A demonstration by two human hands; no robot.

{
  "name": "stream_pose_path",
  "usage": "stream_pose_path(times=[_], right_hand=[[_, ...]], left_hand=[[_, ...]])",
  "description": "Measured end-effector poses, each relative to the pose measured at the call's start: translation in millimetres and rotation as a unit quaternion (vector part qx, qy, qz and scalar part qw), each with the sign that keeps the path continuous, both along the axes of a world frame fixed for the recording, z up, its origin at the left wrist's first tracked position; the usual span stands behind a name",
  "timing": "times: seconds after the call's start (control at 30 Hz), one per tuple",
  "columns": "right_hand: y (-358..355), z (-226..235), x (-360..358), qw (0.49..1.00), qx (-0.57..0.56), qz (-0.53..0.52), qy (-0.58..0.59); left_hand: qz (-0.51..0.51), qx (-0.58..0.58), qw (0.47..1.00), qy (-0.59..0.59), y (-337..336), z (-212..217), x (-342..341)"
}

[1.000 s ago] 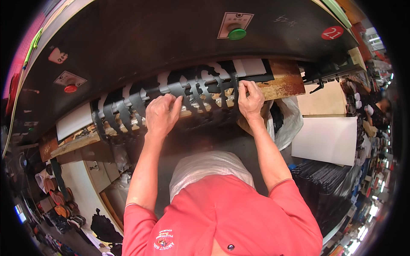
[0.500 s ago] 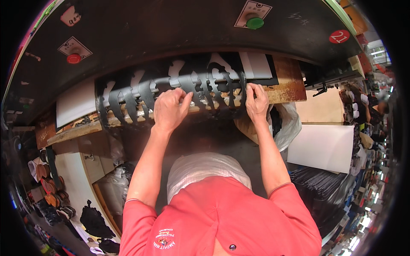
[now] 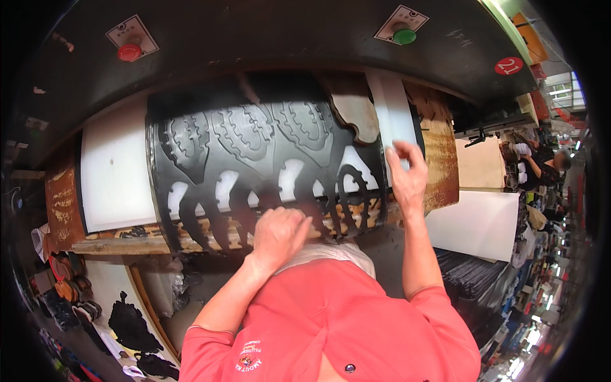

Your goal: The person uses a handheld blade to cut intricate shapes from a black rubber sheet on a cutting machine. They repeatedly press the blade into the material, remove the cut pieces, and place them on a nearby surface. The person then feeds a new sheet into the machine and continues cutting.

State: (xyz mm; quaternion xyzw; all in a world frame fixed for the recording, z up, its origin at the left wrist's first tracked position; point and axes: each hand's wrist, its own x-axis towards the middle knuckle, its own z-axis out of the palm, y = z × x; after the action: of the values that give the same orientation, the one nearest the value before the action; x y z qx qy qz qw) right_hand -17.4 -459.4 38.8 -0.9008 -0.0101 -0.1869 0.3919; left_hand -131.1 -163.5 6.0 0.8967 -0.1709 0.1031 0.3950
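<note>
A black sheet with several cut-out gaps and pressed oval outlines lies across the work bed. My left hand is closed at its near edge, over the lattice of thin strips. At the sheet's right edge, my right hand has thumb and fingers bent together on the border. A brown, sole-shaped cutting die rests on the sheet's far right part. Some finger detail is blurred by motion.
A dark machine beam with a red button and a green button spans the far side. White boards flank the sheet. A worn wooden ledge runs along the front. Another person is at the far right.
The black sheet has come out toward me from under the beam, showing its pressed outlines and the die. My left hand has moved nearer to me, my right hand a little right and nearer.
</note>
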Motion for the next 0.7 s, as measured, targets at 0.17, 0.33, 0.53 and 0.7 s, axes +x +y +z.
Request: stream_pose_path(times=[0.17, 0.33, 0.53, 0.7], right_hand=[[65, 13, 129, 0.989, -0.065, 0.081, 0.107], [111, -6, 183, 0.967, -0.221, 0.020, 0.127], [115, -16, 180, 0.972, -0.204, -0.003, 0.116], [108, -6, 182, 0.977, -0.165, 0.002, 0.138]], left_hand=[[-0.087, 0.017, 0.988, 0.125, 18, 12, 12], [-0.225, 0.032, 0.942, 0.247, 40, 34, 38], [-0.152, -0.113, 0.981, 0.050, 43, 46, 143], [0.009, 0.005, 0.998, -0.065, 7, 7, 258]])
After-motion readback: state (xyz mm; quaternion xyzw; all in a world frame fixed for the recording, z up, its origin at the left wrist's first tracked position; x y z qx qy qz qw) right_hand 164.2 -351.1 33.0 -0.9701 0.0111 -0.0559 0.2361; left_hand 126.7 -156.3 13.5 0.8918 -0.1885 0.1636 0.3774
